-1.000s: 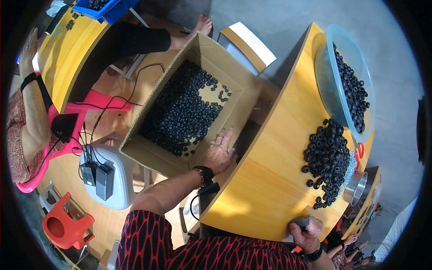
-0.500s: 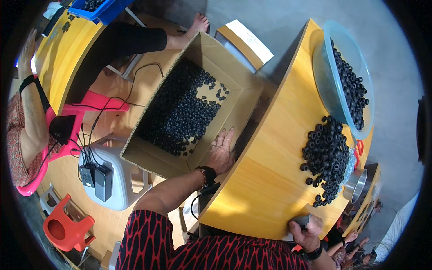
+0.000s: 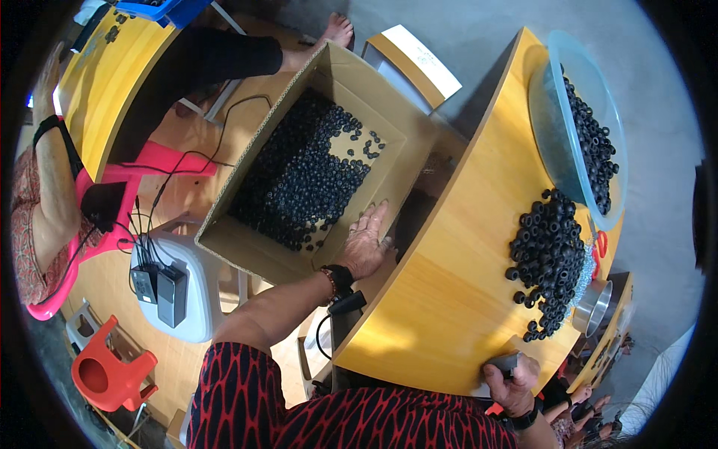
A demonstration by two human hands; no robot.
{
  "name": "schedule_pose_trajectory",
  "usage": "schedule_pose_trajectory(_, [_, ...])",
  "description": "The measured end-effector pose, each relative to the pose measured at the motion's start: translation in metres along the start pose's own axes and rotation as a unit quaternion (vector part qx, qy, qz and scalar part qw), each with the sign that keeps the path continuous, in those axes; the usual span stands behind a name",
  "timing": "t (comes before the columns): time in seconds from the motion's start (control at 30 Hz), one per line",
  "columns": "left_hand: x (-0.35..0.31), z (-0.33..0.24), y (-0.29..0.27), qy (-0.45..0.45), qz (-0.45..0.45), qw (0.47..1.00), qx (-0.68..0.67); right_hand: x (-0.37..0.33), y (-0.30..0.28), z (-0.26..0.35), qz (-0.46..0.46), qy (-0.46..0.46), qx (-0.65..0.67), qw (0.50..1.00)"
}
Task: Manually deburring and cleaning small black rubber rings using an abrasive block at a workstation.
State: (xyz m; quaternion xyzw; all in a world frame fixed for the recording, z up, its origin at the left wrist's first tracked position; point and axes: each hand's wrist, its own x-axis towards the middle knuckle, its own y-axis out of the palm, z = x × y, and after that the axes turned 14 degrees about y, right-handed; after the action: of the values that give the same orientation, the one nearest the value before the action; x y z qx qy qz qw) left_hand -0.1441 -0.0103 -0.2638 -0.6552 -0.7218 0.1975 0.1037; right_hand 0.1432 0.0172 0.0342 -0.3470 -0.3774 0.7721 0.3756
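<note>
An open cardboard box (image 3: 385, 161) stands left of the yellow table, with many small black rings (image 3: 303, 176) spread over its bottom. My left hand (image 3: 364, 245) lies with fingers stretched out against the box's near right side. At the table's near edge, my right hand (image 3: 516, 383) is closed around a dark grey object (image 3: 502, 364) whose kind I cannot make out. Ahead of it on the table is a pile of black rings (image 3: 546, 251), beside small clear bits (image 3: 580, 288). More black rings (image 3: 594, 153) fill part of a translucent blue basin (image 3: 550, 123).
The yellow table (image 3: 426, 299) has a curved edge close to the box. A metal bowl (image 3: 593, 307) and red-handled scissors (image 3: 601, 244) lie at its right. Power adapters (image 3: 172, 295) with cables rest on a white stool (image 3: 198, 262). Another person's arm (image 3: 56, 179) shows at far left.
The cardboard box has shifted slightly away from me, with my left hand moving along on its side. My right hand stays at the table edge, still closed on the grey object.
</note>
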Motion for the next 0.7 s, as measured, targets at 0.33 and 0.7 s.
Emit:
schedule_pose_trajectory(0.33, [0.004, 0.003, -0.033, -0.024, 0.012, 0.997, -0.071, -0.002, 0.001, -0.004, -0.004, -0.003, 0.014, 1.000])
schedule_pose_trajectory(0.7, [0.017, 0.027, -0.085, -0.048, -0.026, 0.938, -0.343, -0.007, 0.001, -0.009, -0.010, 0.002, -0.052, 0.999])
